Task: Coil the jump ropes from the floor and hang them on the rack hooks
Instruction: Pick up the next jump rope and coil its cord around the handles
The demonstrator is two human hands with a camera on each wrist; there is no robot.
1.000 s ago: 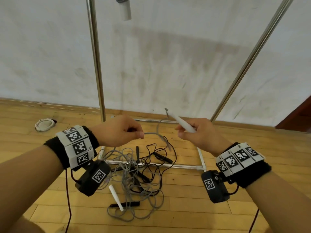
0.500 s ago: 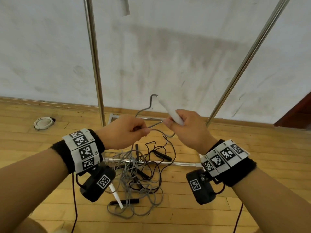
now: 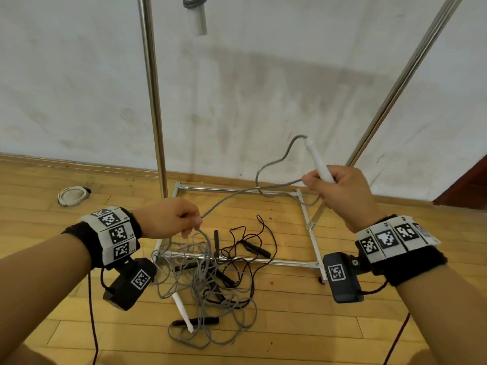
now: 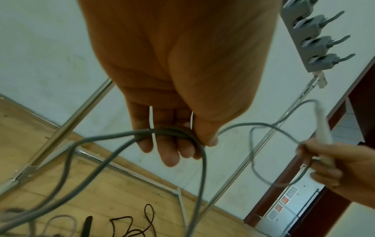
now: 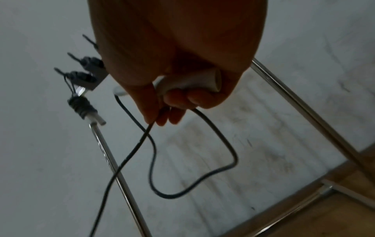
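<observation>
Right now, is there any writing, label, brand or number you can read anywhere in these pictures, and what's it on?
No readable words or numbers.
Wristbands: black-and-white square code markers, no letters.
Wrist cameras: one code marker each, no text.
Wall panel with red patches, in the left wrist view: any print too small and blurred.
White handle in the right hand: no marking visible.

You see: rack polished glossy metal tubing; floor varnished wood planks, slight sheen; grey rope matt, smooth cord; its handle smooth white plastic; wall matt, scuffed.
</observation>
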